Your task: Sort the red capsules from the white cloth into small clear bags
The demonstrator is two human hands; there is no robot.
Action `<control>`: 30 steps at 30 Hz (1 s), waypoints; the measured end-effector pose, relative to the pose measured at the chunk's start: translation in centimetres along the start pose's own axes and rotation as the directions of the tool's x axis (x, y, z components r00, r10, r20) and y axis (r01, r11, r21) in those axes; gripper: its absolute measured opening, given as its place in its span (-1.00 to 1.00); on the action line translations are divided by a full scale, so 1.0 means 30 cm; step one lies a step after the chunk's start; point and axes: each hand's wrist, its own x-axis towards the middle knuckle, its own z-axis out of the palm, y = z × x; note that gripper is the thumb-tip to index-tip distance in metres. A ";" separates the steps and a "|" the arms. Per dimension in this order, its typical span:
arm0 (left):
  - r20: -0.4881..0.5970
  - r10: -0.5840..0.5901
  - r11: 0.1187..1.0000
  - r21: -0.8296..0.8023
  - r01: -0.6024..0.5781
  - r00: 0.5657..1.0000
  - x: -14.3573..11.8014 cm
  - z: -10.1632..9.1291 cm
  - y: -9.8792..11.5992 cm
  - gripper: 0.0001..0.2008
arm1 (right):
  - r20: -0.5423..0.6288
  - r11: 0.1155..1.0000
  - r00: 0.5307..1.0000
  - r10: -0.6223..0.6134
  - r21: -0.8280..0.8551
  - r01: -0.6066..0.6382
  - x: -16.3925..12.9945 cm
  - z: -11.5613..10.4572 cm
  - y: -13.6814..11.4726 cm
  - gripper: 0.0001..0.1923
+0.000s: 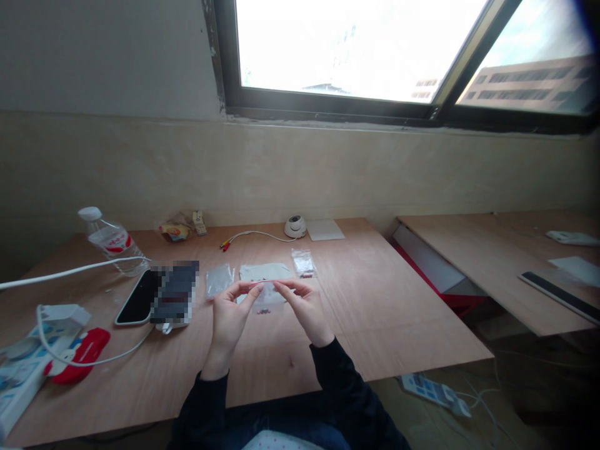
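My left hand (230,312) and my right hand (304,306) are raised above the wooden table (384,325), both pinching the top edge of a small clear plastic bag (267,295) with tiny dark pieces at its bottom. Behind the hands lie three more small clear bags on the table: one on the left (218,279), a flat one in the middle (265,271), and one with small dark bits on the right (304,263).
A phone (139,299) and a blurred item lie left of the hands. Farther left are a water bottle (111,240), white cables, a power strip (19,381) and a red object (79,356). A small dome camera (295,225) sits at the back. A second table (506,262) stands right.
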 end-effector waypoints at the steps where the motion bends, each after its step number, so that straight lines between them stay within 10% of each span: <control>1: 0.002 0.001 1.000 0.003 -0.001 1.000 0.001 -0.001 -0.003 -0.78 | 0.009 1.000 1.000 -0.003 0.008 0.003 0.000 -0.004 -0.003 -0.80; 15: 0.049 0.019 0.995 0.098 -0.023 0.999 -0.010 0.021 0.019 -0.81 | 0.019 0.999 1.000 -0.021 -0.050 0.022 -0.002 -0.067 -0.026 -0.81; 30: 0.265 -0.021 1.000 0.025 0.015 0.964 -0.070 0.128 -0.014 -0.75 | 0.395 0.909 0.917 -0.059 -0.358 0.213 0.037 -0.184 -0.033 -0.90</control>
